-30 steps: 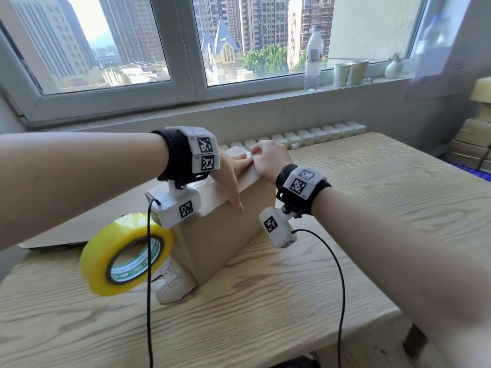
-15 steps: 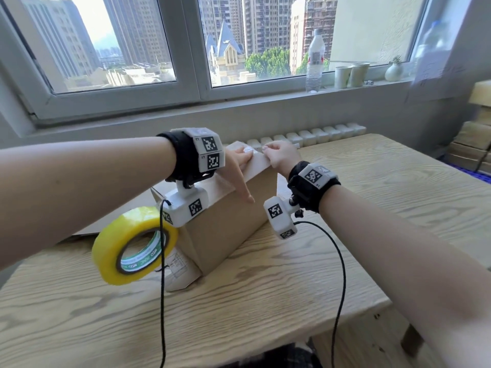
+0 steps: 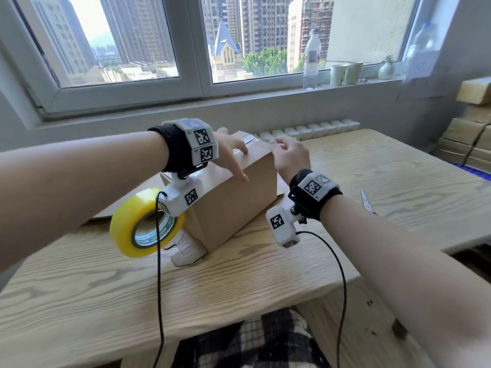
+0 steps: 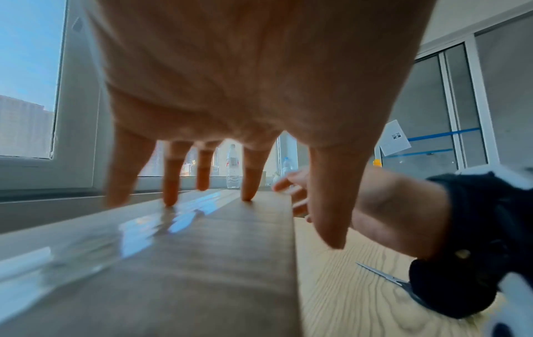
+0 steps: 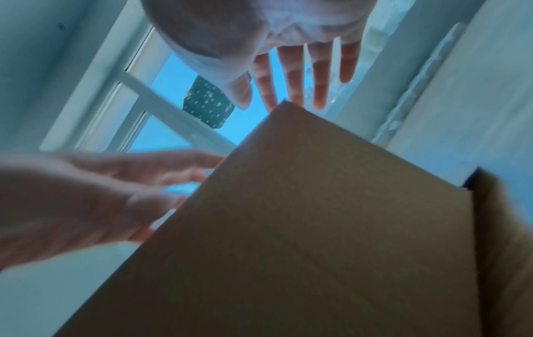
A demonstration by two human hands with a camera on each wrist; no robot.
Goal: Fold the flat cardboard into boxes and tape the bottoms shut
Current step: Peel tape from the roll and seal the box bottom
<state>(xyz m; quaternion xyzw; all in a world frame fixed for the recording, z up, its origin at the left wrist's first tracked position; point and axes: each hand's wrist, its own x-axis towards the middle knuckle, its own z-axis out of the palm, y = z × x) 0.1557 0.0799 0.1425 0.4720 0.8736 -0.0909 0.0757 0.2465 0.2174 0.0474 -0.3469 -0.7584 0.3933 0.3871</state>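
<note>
Both grips are open: left hand fingertips rest on the taped box, right hand hovers beside it, holding nothing.

No wording here is sharp enough to read. The tape roll has green print on its core, the box carries a white label, and the bottle another, all blurred.

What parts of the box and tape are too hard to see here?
- Tape roll, head view: the left wrist camera covers its top right.
- Box far end, head view: hidden behind the left hand and right hand.
- Tape strip on the box, left wrist view: blurred glare, its end unclear.
- Scissors, head view: mostly hidden by the right arm.
</note>
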